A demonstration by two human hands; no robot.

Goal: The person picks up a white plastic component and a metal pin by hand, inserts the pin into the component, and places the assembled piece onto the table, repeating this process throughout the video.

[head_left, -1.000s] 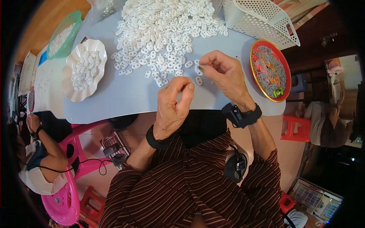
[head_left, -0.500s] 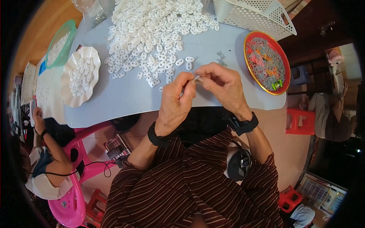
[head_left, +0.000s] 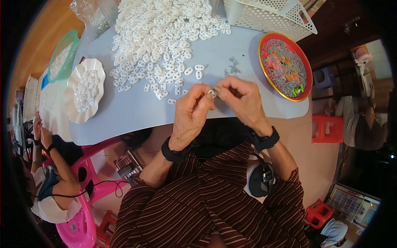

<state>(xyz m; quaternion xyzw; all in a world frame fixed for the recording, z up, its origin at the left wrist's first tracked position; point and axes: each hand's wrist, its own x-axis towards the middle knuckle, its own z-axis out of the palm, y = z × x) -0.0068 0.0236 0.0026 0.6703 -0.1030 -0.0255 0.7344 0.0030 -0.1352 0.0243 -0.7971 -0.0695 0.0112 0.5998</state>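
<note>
My left hand (head_left: 192, 113) is closed in a pinch on a small white oval piece with two holes (head_left: 212, 94), held just above the table's near edge. Thumb and forefinger of my right hand (head_left: 244, 101) are pinched close beside that piece; whatever lies between them is too small to make out. Beyond my hands, a large heap of the same white two-holed pieces (head_left: 155, 39) spreads over the table, with a few lying loose nearest my left hand. Several small grey screw-like pieces (head_left: 233, 66) lie past my right hand.
A red, gold-rimmed bowl (head_left: 307, 62) of grey bits stands at right. A white perforated basket (head_left: 264, 20) is behind. At left are a scalloped white dish (head_left: 74, 111) of white pieces and a green basket (head_left: 74, 39). Another person's hands (head_left: 43, 134) work at far left.
My view has shifted slightly. My right fingertips have turned a little at the left hand's pinch, and the white piece now shows more clearly between my hands.
</note>
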